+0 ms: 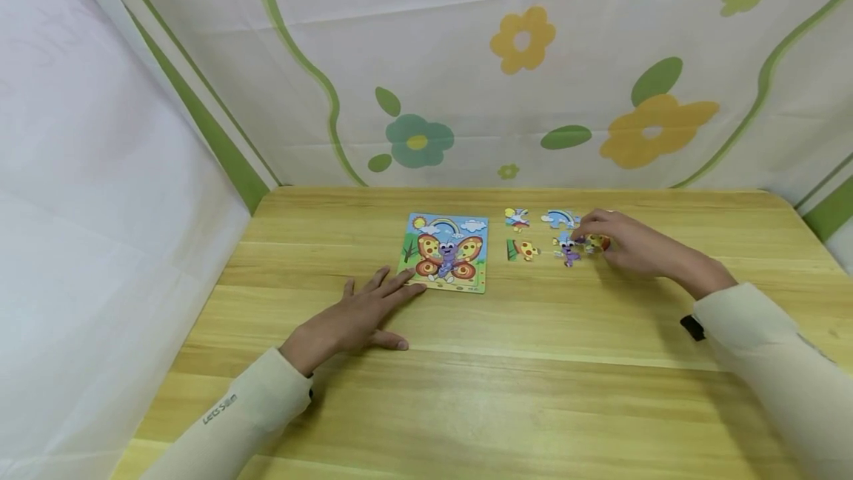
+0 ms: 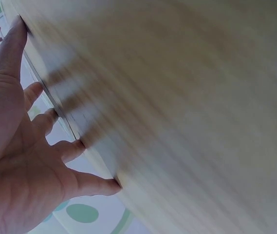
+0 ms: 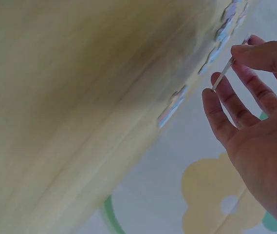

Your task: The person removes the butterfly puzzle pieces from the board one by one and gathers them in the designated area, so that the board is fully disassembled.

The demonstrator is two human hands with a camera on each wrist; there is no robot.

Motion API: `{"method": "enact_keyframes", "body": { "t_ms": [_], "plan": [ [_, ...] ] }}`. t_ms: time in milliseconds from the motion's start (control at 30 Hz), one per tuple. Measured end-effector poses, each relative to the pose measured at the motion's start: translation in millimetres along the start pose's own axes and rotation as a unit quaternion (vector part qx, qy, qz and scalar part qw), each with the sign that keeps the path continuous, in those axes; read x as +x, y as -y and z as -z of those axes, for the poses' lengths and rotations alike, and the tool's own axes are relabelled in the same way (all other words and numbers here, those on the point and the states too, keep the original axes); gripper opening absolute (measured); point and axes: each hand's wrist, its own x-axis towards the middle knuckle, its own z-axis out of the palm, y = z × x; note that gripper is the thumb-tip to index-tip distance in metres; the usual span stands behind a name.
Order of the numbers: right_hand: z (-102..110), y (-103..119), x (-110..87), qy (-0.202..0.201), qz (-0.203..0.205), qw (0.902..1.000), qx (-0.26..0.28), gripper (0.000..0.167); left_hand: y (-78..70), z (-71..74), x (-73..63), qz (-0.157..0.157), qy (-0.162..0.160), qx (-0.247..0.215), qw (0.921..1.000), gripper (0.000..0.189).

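On the wooden table lies a square butterfly picture puzzle (image 1: 443, 227). My left hand (image 1: 363, 315) rests with spread, straight fingers on the table, and its fingertips touch the puzzle's lower left corner. In the left wrist view the same hand (image 2: 36, 151) has its fingertips down on the wood. Off to the right, my right hand (image 1: 629, 243) pinches a puzzle piece (image 1: 596, 243) between thumb and fingers. The right wrist view shows this piece (image 3: 223, 73) edge-on, raised off the table. Beside that hand lies a purple butterfly-body piece (image 1: 569, 252).
Other loose pieces lie right of the puzzle: a rainbow piece (image 1: 558, 218), a sky piece (image 1: 516, 219) and a yellow wing piece (image 1: 523, 250). Behind the table's back edge hangs a white cloth (image 1: 460, 50) with printed flowers; another white cloth (image 1: 100, 206) hangs at the left.
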Motion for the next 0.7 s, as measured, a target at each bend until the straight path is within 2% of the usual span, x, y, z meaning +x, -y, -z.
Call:
{"method": "enact_keyframes", "body": {
  "t_ms": [300, 533, 700],
  "plan": [
    [-7, -16, -12.9, -0.024, 0.027, 0.9992, -0.016, 0.057, -0.8, 0.2, -0.5, 0.000, -0.001, 0.002, 1.0000, 0.092],
    [-8, -20, -20.7, -0.006, 0.000, 0.9999, -0.009, 0.060, 0.0, -0.1, -0.2, -0.002, -0.001, 0.000, 1.0000, 0.092],
    [-9, -22, -22.3, -0.004, -0.003, 0.9998, -0.021, 0.058, -0.1, 0.0, -0.4, -0.001, -0.001, -0.004, 1.0000, 0.092]
  ]
}}
